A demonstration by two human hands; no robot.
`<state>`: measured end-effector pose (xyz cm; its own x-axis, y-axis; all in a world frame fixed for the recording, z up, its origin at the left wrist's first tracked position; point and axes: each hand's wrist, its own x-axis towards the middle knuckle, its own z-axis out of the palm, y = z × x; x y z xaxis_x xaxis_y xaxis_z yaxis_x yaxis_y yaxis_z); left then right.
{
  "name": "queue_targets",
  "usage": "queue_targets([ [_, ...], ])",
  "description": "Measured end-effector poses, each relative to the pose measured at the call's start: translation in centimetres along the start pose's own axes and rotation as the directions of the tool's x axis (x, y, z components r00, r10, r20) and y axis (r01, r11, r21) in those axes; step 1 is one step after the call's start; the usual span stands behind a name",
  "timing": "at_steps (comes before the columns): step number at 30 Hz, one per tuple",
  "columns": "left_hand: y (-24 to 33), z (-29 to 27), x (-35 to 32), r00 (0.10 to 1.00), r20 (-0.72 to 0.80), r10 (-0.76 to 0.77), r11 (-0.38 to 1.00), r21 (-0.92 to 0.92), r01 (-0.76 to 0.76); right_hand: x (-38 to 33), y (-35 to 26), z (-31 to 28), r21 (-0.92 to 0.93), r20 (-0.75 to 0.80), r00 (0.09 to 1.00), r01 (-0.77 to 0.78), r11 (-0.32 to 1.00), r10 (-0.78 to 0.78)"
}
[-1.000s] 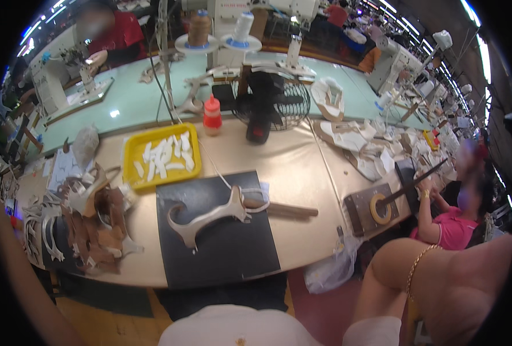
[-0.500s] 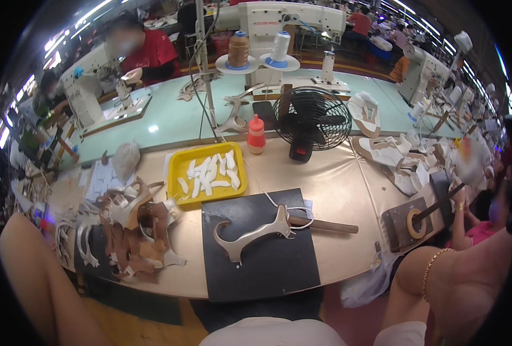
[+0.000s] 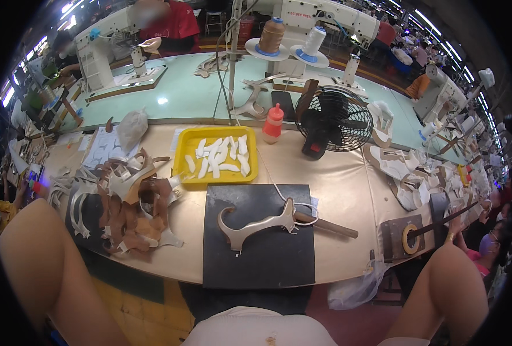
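Note:
Both my hands are out of view; only my bent left arm [image 3: 34, 259] and bent right arm [image 3: 452, 282] show at the lower sides. Neither touches anything visible on the table. A black mat [image 3: 259, 265] lies in front of me. On it rests a curved silver-brown shoe upper piece [image 3: 256, 228], hooked at its left end. A tool's wooden handle [image 3: 334, 226] sticks out to the right from by the piece; its other end is hidden. A white cord [image 3: 279, 191] runs beside them. Behind the mat, a yellow tray [image 3: 215, 177] holds several white padding pieces [image 3: 214, 154].
Brown and silver shoe parts [image 3: 135, 207] are piled at left. Beyond stand a red squeeze bottle [image 3: 273, 124], a black fan [image 3: 334, 124] and thread spools [image 3: 270, 37]. White shoe uppers [image 3: 397, 167] and a tape roll [image 3: 410, 239] lie right. A person in red [image 3: 178, 29] sits across.
The view has shifted, so the table contents appear displaced. My right arm has swung, and its gold bracelet is out of sight. The upper piece stays on the mat.

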<state>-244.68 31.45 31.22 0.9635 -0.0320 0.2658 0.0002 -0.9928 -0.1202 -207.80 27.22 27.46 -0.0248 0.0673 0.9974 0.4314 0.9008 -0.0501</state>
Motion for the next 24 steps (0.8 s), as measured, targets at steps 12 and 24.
queue_targets([
  [12, -2.1, 1.5, -1.9, 0.985, -0.105, -0.136, 0.982, -0.145, 0.120, -0.6, 1.4, 2.0, 0.094, -0.054, 0.998, -0.015, 0.995, 0.020],
  [24, -24.8, 25.1, -2.6, 0.466, 0.021, -0.885, 0.342, -0.649, 0.680, -25.5, -1.6, 6.6, -0.295, 0.635, 0.297, -0.760, 0.579, 0.713],
])
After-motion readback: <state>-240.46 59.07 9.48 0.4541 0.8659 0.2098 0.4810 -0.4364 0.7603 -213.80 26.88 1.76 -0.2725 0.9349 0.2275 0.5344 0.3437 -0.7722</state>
